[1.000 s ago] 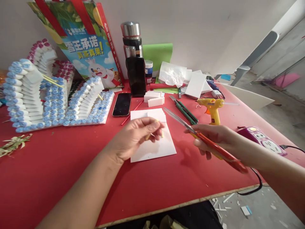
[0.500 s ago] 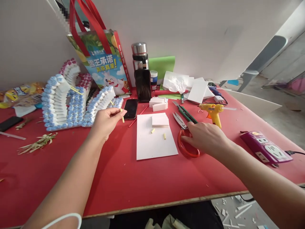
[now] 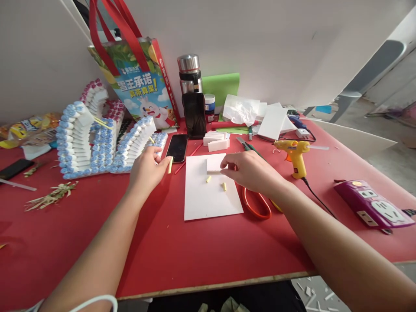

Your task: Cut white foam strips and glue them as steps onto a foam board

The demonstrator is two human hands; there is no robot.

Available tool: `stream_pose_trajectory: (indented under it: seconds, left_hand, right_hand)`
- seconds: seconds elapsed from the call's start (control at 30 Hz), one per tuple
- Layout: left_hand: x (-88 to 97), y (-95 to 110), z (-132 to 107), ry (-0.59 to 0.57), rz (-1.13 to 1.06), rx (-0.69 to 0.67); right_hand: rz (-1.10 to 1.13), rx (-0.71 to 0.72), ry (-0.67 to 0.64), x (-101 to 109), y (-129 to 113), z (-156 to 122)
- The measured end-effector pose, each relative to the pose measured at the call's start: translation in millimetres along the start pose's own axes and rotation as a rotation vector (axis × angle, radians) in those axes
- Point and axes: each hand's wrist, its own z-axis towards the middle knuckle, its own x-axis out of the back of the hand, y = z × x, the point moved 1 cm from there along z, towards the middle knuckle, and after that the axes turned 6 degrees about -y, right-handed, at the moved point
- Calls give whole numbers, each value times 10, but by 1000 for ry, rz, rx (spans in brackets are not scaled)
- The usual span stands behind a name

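My left hand (image 3: 148, 167) pinches a short pale-yellow stick (image 3: 170, 165) beside the phone (image 3: 177, 148). My right hand (image 3: 251, 169) is over the right side of a white board (image 3: 211, 203), fingers bent and thumb apart, at a small stack of white pieces (image 3: 215, 164); whether it touches them I cannot tell. Two short yellow bits, a left one (image 3: 208, 179) and a right one (image 3: 224, 186), lie on the board. Red-handled scissors (image 3: 256, 212) lie right of the board, partly hidden by my right hand.
At right are a yellow glue gun (image 3: 294, 158) and a purple power strip (image 3: 373, 203). Behind the board stand white strips (image 3: 217, 143), a black case (image 3: 194, 117) and a steel flask (image 3: 189, 65). At left are a blue-and-white model (image 3: 76, 143) and a shopping bag (image 3: 139, 82).
My right hand has left the scissors and moved left over the board to the white stack. My left hand still has the yellow stick, now slightly lower.
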Motion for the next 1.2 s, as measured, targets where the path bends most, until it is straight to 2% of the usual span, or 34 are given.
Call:
stream_pose_trajectory:
  seconds: [0.07, 0.2, 0.3, 0.43, 0.6, 0.87, 1.0, 1.1, 1.2]
  left_hand:
    - [15, 242, -54, -14, -47, -81]
    - [-138, 764, -228, -294, -120, -263]
    - [-323, 922, -377, -363, -44, -319]
    - [-472, 830, -491, -302, 25, -290]
    - [-510, 755, -519, -377, 63, -259]
    - [-500, 727, -517, -417, 87, -304]
    - [-487, 707, -515, -396, 48, -299]
    - [-499, 692, -511, -391, -109, -274]
    - [-540, 692, -522, -407, -305, -239]
  right_hand:
    - [66, 11, -40, -13, 99, -36]
    - [73, 7, -108, 17, 196, -73]
    - [17, 9, -154, 3, 158, -73]
    - [-60, -12, -185, -74, 33, -67]
    - [-94, -91, -273, -150, -75, -49]
    - [-1, -79, -287, -198, 58, -35]
    - [51, -102, -187, -144, 150, -16]
    - [120, -143, -56, -86, 210, 10]
    - [120, -139, -11, -81, 218, 29]
